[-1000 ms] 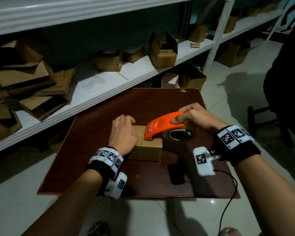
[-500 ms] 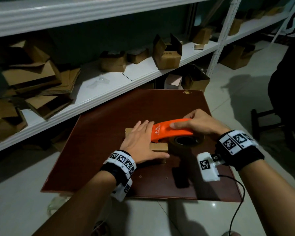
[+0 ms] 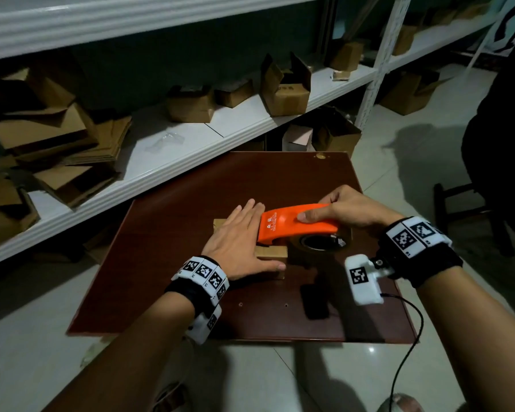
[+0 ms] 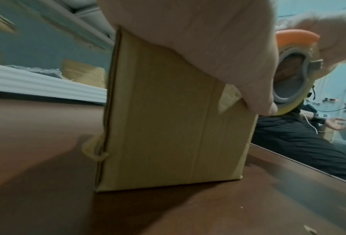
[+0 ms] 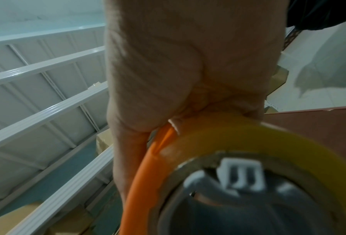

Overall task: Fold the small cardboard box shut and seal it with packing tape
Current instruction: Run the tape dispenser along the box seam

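A small brown cardboard box (image 3: 272, 251) (image 4: 168, 124) sits closed on the dark red tabletop (image 3: 176, 233). My left hand (image 3: 238, 239) lies flat on its top with straight fingers, the thumb along the near edge. My right hand (image 3: 339, 208) grips an orange tape dispenser (image 3: 292, 223) (image 5: 146, 167) with a roll of yellowish packing tape (image 3: 321, 243) (image 5: 238, 132). The dispenser's front end rests on the box's top, right beside my left hand. Old tape runs down the box's side in the left wrist view.
A black object (image 3: 312, 301) lies on the table near the front edge. White shelves (image 3: 173, 156) behind the table hold flattened cartons (image 3: 57, 144) and open boxes (image 3: 286, 84). A person in dark clothes (image 3: 500, 129) stands at the right by a dark stool (image 3: 470, 215).
My left hand has shifted from the box's left end to lie flat across its top. The dispenser has tipped lower and moved left along the box.
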`<state>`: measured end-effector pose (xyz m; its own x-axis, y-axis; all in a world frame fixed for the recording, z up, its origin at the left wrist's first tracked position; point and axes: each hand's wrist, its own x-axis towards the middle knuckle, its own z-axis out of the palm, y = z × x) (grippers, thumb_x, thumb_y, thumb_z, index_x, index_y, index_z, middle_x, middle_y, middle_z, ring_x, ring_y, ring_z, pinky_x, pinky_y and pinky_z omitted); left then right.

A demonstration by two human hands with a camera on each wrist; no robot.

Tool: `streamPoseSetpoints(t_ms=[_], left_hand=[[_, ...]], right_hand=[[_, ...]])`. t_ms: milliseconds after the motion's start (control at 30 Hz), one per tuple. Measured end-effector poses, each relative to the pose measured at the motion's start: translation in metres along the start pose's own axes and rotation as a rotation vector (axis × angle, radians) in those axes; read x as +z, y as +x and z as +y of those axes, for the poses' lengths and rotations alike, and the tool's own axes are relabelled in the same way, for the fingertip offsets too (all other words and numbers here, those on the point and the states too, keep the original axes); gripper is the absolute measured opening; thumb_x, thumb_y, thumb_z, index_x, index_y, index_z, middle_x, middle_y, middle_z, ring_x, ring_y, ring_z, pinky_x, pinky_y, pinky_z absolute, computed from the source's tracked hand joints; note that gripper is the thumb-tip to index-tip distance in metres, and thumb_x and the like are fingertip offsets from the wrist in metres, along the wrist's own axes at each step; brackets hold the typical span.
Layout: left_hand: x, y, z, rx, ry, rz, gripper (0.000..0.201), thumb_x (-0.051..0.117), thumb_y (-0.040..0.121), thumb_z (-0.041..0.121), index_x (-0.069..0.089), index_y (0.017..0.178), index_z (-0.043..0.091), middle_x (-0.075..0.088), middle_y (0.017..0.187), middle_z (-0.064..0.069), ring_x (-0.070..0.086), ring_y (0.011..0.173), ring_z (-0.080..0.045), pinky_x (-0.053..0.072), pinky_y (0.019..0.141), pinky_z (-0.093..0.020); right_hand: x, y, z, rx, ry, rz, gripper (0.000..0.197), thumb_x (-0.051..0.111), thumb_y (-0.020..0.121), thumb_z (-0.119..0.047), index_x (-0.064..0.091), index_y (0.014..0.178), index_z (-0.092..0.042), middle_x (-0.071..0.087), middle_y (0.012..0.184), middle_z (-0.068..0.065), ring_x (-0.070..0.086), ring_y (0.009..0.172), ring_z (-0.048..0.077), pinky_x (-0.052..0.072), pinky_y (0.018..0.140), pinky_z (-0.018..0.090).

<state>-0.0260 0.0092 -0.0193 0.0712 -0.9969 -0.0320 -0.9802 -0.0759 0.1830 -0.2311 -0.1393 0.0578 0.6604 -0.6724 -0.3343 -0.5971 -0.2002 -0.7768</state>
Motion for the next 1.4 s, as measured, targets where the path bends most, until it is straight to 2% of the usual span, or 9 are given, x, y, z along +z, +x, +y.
streamPoseSetpoints(t_ms=[167,333,467,600,867,1000,1133,1267,1400], left_hand=[[0.0,0.003,-0.004,0.038,0.053,-0.024,0.14,0.049,0.073,0.098,-0.002,0.168,0.009,0.0,0.177,-0.007,-0.006,0.163,-0.015,-0.009,0.129,-0.03],[0.007,0.007,-0.008,0.061,0.1,-0.03,0.138,0.043,0.073,0.101,0.002,0.168,0.009,0.004,0.178,-0.005,-0.006,0.163,-0.014,0.001,0.134,-0.037],[0.007,0.008,-0.009,0.064,0.112,-0.04,0.137,0.041,0.073,0.101,0.005,0.169,0.01,0.004,0.178,-0.004,-0.007,0.163,-0.014,0.0,0.134,-0.037],[0.008,0.009,-0.011,0.071,0.111,-0.045,0.136,0.04,0.072,0.102,0.008,0.169,0.011,0.006,0.178,-0.004,-0.006,0.163,-0.014,-0.001,0.134,-0.038],[0.007,0.009,-0.009,0.059,0.09,-0.046,0.135,0.034,0.069,0.106,0.015,0.168,0.015,0.013,0.177,-0.001,-0.001,0.163,-0.013,0.0,0.133,-0.038],[0.01,0.011,-0.01,0.068,0.096,-0.027,0.132,0.029,0.069,0.108,0.016,0.168,0.022,0.018,0.176,0.002,0.003,0.163,-0.013,0.006,0.134,-0.042],[0.012,0.011,-0.01,0.064,0.102,-0.026,0.128,0.023,0.069,0.108,0.014,0.168,0.028,0.023,0.174,0.002,0.008,0.163,-0.016,0.009,0.133,-0.045],[0.01,0.012,0.001,0.031,0.116,-0.037,0.121,0.028,0.077,0.101,0.024,0.165,0.019,0.024,0.173,-0.003,0.004,0.164,-0.019,0.004,0.133,-0.045],[0.015,0.012,0.019,0.021,0.115,-0.012,0.117,0.043,0.078,0.083,0.024,0.164,0.005,0.005,0.177,-0.013,-0.007,0.164,-0.023,0.002,0.133,-0.043]], right_hand=[[-0.014,-0.007,0.004,0.033,0.03,0.047,0.082,0.088,0.048,-0.064,0.077,0.088,0.006,0.075,0.082,0.023,0.067,0.072,0.024,0.052,0.075,0.037],[-0.033,-0.019,0.012,0.051,0.038,0.073,0.044,0.087,0.066,-0.051,0.071,0.068,-0.011,0.064,0.06,0.004,0.058,0.059,0.014,0.043,0.064,0.027],[-0.042,-0.025,0.019,0.063,0.041,0.1,0.066,0.089,0.066,-0.053,0.076,0.088,0.007,0.069,0.07,0.012,0.062,0.066,0.019,0.046,0.074,0.032],[-0.055,-0.03,0.029,0.084,0.034,0.111,0.065,0.091,0.047,-0.066,0.074,0.072,-0.008,0.071,0.068,0.011,0.064,0.056,0.014,0.048,0.072,0.033],[-0.057,-0.032,0.029,0.117,-0.024,0.098,0.04,0.088,0.068,-0.046,0.076,0.07,-0.007,0.073,0.062,0.007,0.066,0.049,0.01,0.048,0.056,0.024],[-0.053,-0.028,0.028,0.155,-0.065,0.102,0.037,0.088,0.074,-0.041,0.074,0.077,-0.007,0.073,0.059,0.0,0.069,0.058,0.012,0.051,0.061,0.027],[-0.048,-0.024,0.029,0.167,-0.101,0.107,0.045,0.088,0.071,-0.047,0.075,0.082,-0.005,0.073,0.072,0.008,0.068,0.071,0.02,0.052,0.067,0.03],[-0.049,-0.02,0.032,0.179,-0.114,0.111,0.064,0.09,0.068,-0.049,0.076,0.092,0.008,0.075,0.075,0.017,0.068,0.071,0.024,0.052,0.068,0.033],[-0.049,-0.02,0.035,0.176,-0.111,0.095,0.058,0.089,0.068,-0.05,0.077,0.087,0.003,0.074,0.067,0.009,0.069,0.068,0.022,0.053,0.067,0.032]])
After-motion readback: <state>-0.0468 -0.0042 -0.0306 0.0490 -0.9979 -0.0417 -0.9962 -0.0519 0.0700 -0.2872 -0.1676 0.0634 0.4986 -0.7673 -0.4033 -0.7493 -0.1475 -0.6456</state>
